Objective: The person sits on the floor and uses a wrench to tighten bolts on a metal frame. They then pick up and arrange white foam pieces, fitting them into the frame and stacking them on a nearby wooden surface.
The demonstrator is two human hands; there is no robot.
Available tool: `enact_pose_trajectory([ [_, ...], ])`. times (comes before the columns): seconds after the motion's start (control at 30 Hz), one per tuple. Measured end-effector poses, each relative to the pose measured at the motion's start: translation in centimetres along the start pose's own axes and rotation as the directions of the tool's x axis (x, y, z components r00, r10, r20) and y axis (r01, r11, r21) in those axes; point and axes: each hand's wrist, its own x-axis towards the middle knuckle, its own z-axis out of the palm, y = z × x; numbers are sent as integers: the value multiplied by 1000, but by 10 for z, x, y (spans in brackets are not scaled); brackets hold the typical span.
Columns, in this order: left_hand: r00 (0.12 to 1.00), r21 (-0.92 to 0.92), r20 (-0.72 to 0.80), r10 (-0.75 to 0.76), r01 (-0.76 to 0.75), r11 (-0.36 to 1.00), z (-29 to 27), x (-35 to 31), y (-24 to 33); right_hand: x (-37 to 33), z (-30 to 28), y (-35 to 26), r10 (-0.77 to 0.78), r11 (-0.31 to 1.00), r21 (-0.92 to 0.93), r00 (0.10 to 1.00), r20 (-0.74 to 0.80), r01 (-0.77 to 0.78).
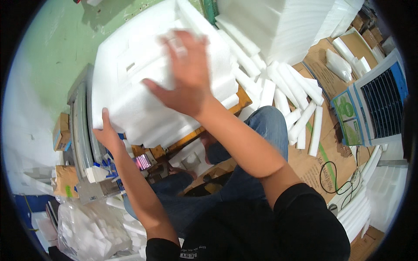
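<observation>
A stack of white foam sheets (161, 104) with a small rectangular cutout on top rests on a wooden support (235, 103) before me. My left hand (109, 137) touches the stack's near left corner, one finger stretched along its edge; the other fingers are partly hidden. Over the stack hovers my right hand (187, 82), fingers apart and smeared by motion, with nothing visible in it. A white foam strip (198, 21) stands along the stack's far right side.
Several loose foam strips (300, 91) lie on cardboard (305, 165) to the right. An air cooler (370, 104) stands beyond them, near a black cable (324, 180). A plastic bag of foam pieces (91, 228) sits at lower left. Tall foam sheets (278, 26) stand at the back.
</observation>
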Motion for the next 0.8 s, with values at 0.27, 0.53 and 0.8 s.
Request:
enact_pose_trajectory([
  [0.27, 994, 91, -79, -72, 80, 993, 7, 1, 2, -43, -24, 67, 694, 688, 209, 714, 88, -695],
  [0.53, 998, 24, -22, -58, 59, 998, 5, 4, -7, -57, -11, 79, 518, 844, 207, 853, -68, -496],
  [0.8, 997, -24, -61, -46, 44, 999, 3, 1, -11, -58, -9, 75, 531, 842, 128, 847, -27, -524],
])
